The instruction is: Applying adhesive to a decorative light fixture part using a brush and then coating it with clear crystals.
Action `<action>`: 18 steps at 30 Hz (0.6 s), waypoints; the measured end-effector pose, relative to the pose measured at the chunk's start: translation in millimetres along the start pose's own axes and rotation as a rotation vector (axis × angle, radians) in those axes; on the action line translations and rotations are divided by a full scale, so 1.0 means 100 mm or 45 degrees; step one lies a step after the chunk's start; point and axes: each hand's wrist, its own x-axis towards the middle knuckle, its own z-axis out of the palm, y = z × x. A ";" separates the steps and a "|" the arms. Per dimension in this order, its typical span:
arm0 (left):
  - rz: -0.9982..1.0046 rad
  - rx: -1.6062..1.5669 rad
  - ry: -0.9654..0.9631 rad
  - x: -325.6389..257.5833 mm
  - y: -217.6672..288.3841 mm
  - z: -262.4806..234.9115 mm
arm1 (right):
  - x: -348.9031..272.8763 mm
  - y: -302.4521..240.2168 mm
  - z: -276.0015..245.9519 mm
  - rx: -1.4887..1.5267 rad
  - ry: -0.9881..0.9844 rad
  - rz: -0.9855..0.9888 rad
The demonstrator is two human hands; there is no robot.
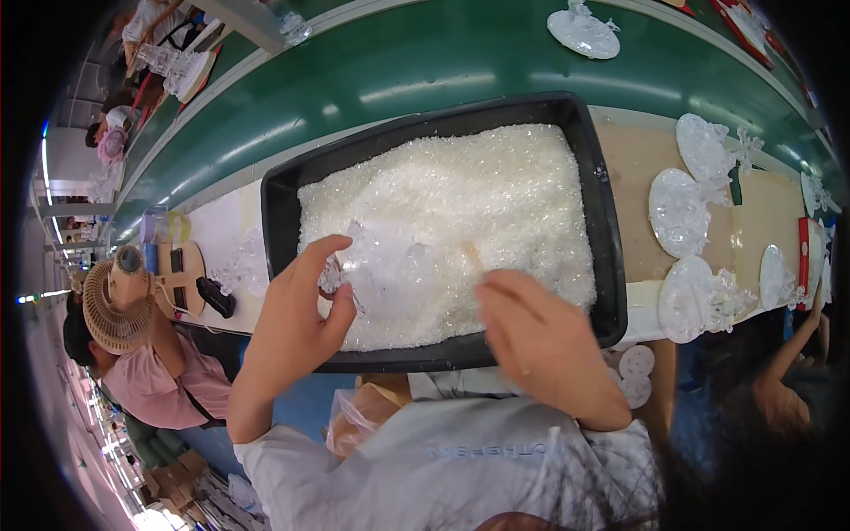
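A black tray (606, 203) full of white, glittering flakes (496, 177) lies in front of me. At its left side, my left hand (301, 305) has thumb and fingers curled round a clear plastic ornament (331, 276). This ornament seems joined to a pale round piece (381, 270) resting among the flakes, though its outline is hard to make out. Over the tray's near right part hovers my right hand (540, 341), slightly blurred. Its fingers are pinched together and point down at the flakes; whatever is between them is hidden.
Several clear ornaments on round bases (679, 212) stand to the right on a tan board (629, 159). Another ornament (584, 34) sits on the green conveyor (425, 80) beyond the tray. Left are a black tape dispenser (215, 297), a fan (117, 305) and a seated co-worker (159, 380).
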 end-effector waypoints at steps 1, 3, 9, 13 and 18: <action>-0.015 -0.005 0.004 0.01 -0.01 0.00 | -0.04 0.04 0.00 -0.257 0.127 0.100; 0.026 0.004 -0.015 0.05 -0.02 -0.01 | -0.08 0.12 -0.02 -0.641 0.274 0.235; -0.032 -0.052 -0.037 0.07 0.04 -0.02 | 0.01 -0.02 0.10 -0.230 0.011 0.076; 0.014 -0.017 0.068 0.00 0.00 0.03 | -0.08 0.00 -0.05 -0.191 0.038 0.002; 0.082 0.070 -0.040 0.15 0.00 -0.04 | 0.03 0.20 -0.16 -0.585 0.396 0.198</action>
